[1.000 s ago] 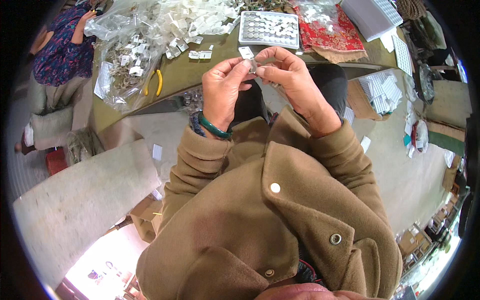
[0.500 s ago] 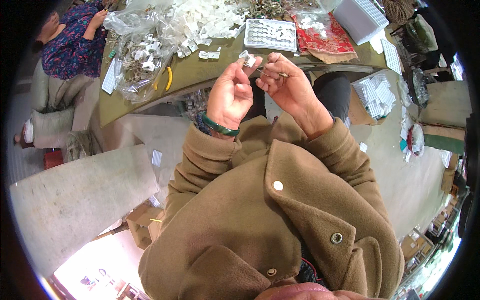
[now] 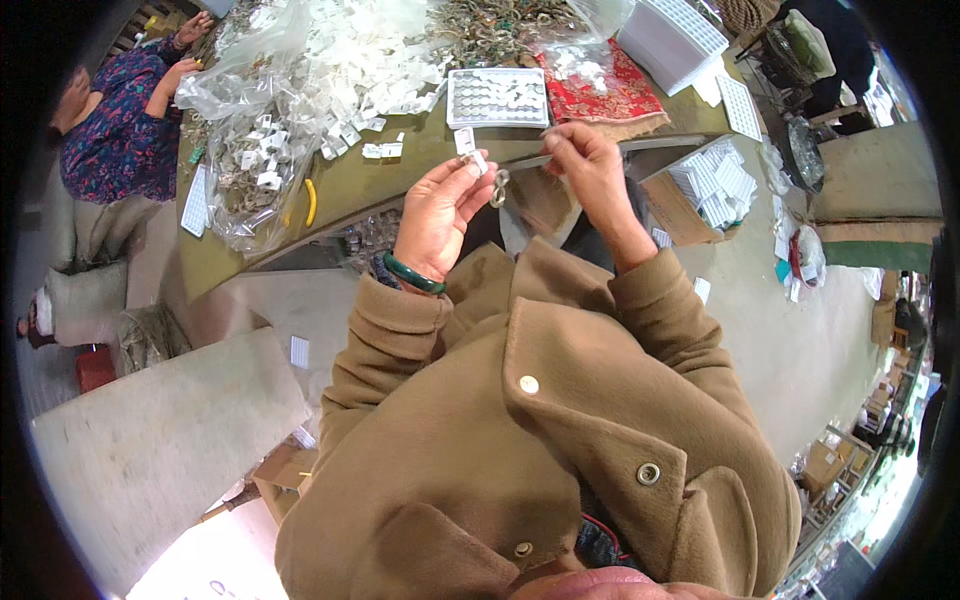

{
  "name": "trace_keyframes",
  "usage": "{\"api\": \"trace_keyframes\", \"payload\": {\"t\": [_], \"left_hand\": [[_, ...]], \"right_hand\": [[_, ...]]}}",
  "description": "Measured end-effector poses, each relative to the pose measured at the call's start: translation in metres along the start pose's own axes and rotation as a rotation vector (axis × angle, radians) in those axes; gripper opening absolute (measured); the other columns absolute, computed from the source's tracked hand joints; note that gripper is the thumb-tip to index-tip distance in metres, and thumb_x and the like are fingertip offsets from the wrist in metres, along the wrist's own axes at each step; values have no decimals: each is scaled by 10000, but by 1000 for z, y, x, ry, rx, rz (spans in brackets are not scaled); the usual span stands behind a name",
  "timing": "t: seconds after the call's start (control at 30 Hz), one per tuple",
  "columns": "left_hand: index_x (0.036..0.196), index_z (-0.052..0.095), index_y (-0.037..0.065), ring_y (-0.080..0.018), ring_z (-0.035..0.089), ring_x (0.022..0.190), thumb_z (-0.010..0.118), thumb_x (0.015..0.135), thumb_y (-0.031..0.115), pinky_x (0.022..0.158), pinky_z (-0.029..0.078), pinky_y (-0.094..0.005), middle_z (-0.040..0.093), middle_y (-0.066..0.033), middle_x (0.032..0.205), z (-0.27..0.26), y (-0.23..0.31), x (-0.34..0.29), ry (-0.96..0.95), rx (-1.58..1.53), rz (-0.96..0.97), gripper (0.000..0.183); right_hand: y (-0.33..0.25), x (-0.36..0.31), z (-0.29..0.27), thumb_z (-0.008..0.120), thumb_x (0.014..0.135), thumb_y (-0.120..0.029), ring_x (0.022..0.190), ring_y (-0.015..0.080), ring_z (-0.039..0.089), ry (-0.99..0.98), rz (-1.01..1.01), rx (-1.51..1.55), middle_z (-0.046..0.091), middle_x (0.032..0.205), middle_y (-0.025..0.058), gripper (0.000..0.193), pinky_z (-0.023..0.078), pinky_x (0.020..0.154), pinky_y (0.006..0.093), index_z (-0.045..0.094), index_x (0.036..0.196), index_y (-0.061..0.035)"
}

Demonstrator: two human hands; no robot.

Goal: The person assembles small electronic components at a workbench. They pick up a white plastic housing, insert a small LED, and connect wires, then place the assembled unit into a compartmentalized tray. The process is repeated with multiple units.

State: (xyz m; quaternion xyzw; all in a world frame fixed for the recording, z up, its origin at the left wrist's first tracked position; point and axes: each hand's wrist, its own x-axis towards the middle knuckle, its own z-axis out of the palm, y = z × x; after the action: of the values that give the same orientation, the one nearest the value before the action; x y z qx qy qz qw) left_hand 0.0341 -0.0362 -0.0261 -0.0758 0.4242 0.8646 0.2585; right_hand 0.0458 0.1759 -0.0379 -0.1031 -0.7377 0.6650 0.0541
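My left hand (image 3: 436,222), with a green bangle at its wrist, pinches a small white tag card (image 3: 465,142) between thumb and fingers, above the table's front edge. A small loop-shaped trinket (image 3: 500,188), brownish and metallic-looking, dangles beside those fingertips. To the right, my right hand (image 3: 596,182) is apart from the card, thumb and forefinger pressed together; what they hold, if anything, is too small to tell. Just beyond both hands lies a white tray (image 3: 497,123) with rows of round pieces. Two or so white cards (image 3: 383,150) lie left of it.
A heap of white cards (image 3: 375,65) covers the table's back left, near a clear bag (image 3: 245,190) of tagged trinkets. A yellow curved handle (image 3: 311,203) lies beside it. Right of the tray are a red cloth (image 3: 615,90) and stacked white trays (image 3: 672,45). A co-worker (image 3: 120,140) sits at left.
My hands have moved apart: the right drew away from the card, and the trinket now hangs by my left fingers instead of near the right ones. The view has shifted slightly.
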Motion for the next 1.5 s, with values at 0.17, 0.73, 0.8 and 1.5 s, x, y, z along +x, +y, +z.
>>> {"api": "trace_keyframes", "payload": {"t": [0.17, 0.73, 0.8, 1.5], "left_hand": [[1063, 621, 34, -127, 667, 883, 556, 959, 102, 762, 566, -251, 683, -80, 1015, 4, -13, 13, 27, 162, -34, 141], [1111, 591, -23, -161, 673, 956, 544, 960, 68, 790, 571, -244, 672, -115, 1071, 15, -15, 42, 90, 145, -95, 183], [1123, 586, -29, -159, 669, 975, 539, 965, 70, 796, 572, -244, 665, -117, 1099, 16, -13, 44, 61, 118, -75, 192], [1159, 572, -9, -149, 671, 974, 561, 969, 98, 782, 570, -231, 664, -110, 1124, 43, -4, 76, 96, 162, -130, 219]], "right_hand": [[4, 46, -15, 639, 888, -131, 716, 155, 622, 169, -371, -500, 667, 842, 81, 158, 498, 663, 292, 689, 982, -15], [12, 70, -6, 650, 845, -112, 776, 314, 639, 57, -574, -785, 623, 883, 105, 95, 514, 659, 381, 637, 926, -64], [10, 80, -12, 653, 852, -118, 769, 293, 646, 111, -562, -639, 640, 871, 112, 116, 516, 669, 361, 665, 952, -61], [-8, 96, -29, 663, 823, -83, 759, 326, 632, -151, -562, -692, 632, 833, 140, 128, 510, 670, 395, 634, 931, -20]]}}
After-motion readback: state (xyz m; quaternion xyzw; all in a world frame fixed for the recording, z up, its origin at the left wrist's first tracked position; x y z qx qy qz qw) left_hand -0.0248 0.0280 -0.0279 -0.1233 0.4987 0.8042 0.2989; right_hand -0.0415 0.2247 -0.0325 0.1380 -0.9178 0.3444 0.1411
